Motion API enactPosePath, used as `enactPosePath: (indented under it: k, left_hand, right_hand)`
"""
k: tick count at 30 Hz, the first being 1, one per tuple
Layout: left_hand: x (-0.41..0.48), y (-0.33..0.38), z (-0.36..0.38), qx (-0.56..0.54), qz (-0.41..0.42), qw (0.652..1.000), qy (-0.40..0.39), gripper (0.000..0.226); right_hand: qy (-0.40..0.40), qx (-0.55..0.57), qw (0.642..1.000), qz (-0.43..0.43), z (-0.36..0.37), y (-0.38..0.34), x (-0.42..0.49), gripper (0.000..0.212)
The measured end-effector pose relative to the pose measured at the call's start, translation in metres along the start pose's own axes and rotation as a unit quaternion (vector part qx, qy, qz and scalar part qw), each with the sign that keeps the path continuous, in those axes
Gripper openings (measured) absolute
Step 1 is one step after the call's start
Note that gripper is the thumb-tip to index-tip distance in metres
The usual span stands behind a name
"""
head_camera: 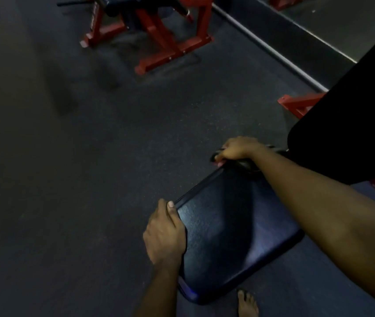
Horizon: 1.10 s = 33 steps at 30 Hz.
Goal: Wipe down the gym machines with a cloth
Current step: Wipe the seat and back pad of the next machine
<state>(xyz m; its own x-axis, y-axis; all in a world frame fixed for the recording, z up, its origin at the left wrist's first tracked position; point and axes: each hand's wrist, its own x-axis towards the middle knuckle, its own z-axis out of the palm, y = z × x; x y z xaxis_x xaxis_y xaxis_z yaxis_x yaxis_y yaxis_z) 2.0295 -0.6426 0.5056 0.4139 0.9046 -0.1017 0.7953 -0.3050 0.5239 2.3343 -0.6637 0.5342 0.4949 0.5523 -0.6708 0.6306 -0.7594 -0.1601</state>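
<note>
A dark blue padded seat [232, 229] of a gym machine lies below me, tilted toward the lower right. My left hand [166, 232] grips its left edge, thumb on top of the pad. At the seat's far corner my right hand [236, 149] holds a dark cloth [248, 164] pressed against the pad's rim. The cloth is mostly hidden under my hand and forearm. A black back pad [353, 124] of the same machine rises at the right.
A red-framed machine [154, 30] with black pads stands at the top centre on the dark rubber floor [79, 156]. A mirror wall with a metal base rail [273, 51] runs along the upper right. Red frame feet [296, 104] show beside the back pad. My bare foot [247, 303] is below the seat.
</note>
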Motion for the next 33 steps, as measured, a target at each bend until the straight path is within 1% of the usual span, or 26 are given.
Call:
enactPosePath:
  k: [2,4,6,8,10,12,13,14,15,16,20,22,25,27,30,33]
  left_hand:
    - [0.000,0.000,-0.001,-0.008,-0.010,1.000,0.009,0.031]
    - [-0.001,0.001,0.000,-0.015,-0.031,0.999,0.022,0.034]
    - [-0.002,0.003,-0.001,-0.028,-0.052,0.998,0.037,0.034]
    - [-0.004,0.005,-0.004,-0.044,-0.068,0.995,0.054,0.033]
    - [-0.004,0.004,-0.003,-0.045,-0.076,0.994,0.067,0.035]
    - [-0.005,0.001,-0.001,-0.045,-0.073,0.994,0.071,0.037]
    - [-0.005,0.002,-0.001,-0.049,-0.072,0.993,0.074,0.038]
    - [-0.005,0.001,-0.001,-0.055,-0.069,0.993,0.080,0.039]
    - [-0.004,0.001,-0.001,-0.058,-0.065,0.992,0.088,0.040]
    - [-0.007,-0.001,0.000,-0.066,-0.069,0.990,0.105,0.041]
    - [-0.015,-0.012,-0.007,-0.135,-0.126,0.971,0.153,0.043]
    - [-0.024,-0.025,-0.014,-0.158,-0.139,0.965,0.153,0.044]
    - [-0.037,-0.042,-0.022,-0.186,-0.131,0.964,0.141,0.049]
    - [-0.044,-0.049,-0.026,-0.194,-0.124,0.963,0.137,0.054]
    - [-0.051,-0.059,-0.034,-0.196,-0.118,0.964,0.136,0.056]
    - [-0.056,-0.071,-0.045,-0.196,-0.121,0.960,0.163,0.053]
  right_hand:
    - [-0.024,-0.130,0.990,-0.058,0.006,-0.039,0.001,0.067]
    - [-0.026,-0.198,0.971,-0.130,0.023,-0.072,-0.004,0.065]
    - [0.001,-0.206,0.960,-0.190,0.040,-0.086,-0.016,0.058]
    - [0.036,-0.165,0.962,-0.215,0.043,-0.073,-0.027,0.051]
    - [0.040,-0.118,0.972,-0.200,0.031,-0.045,-0.025,0.048]
    - [0.037,-0.085,0.985,-0.146,0.016,-0.011,-0.016,0.058]
    - [0.035,-0.047,0.992,-0.111,0.008,0.003,-0.010,0.060]
    - [0.032,-0.011,0.996,-0.082,0.004,0.013,-0.004,0.058]
    - [0.021,-0.002,0.998,-0.065,0.002,0.018,0.000,0.053]
    - [0.017,-0.012,0.998,-0.059,0.003,0.017,0.006,0.051]
    - [0.032,-0.135,0.989,-0.047,0.013,-0.004,0.008,0.059]
    - [0.030,-0.160,0.985,-0.058,0.013,-0.017,-0.001,0.058]
    - [0.033,-0.201,0.975,-0.087,0.019,-0.039,-0.016,0.056]
    - [0.036,-0.217,0.969,-0.115,0.031,-0.067,-0.029,0.060]
    - [0.045,-0.211,0.961,-0.173,0.061,-0.121,-0.053,0.063]
    - [0.076,-0.212,0.947,-0.228,0.093,-0.168,-0.081,0.060]
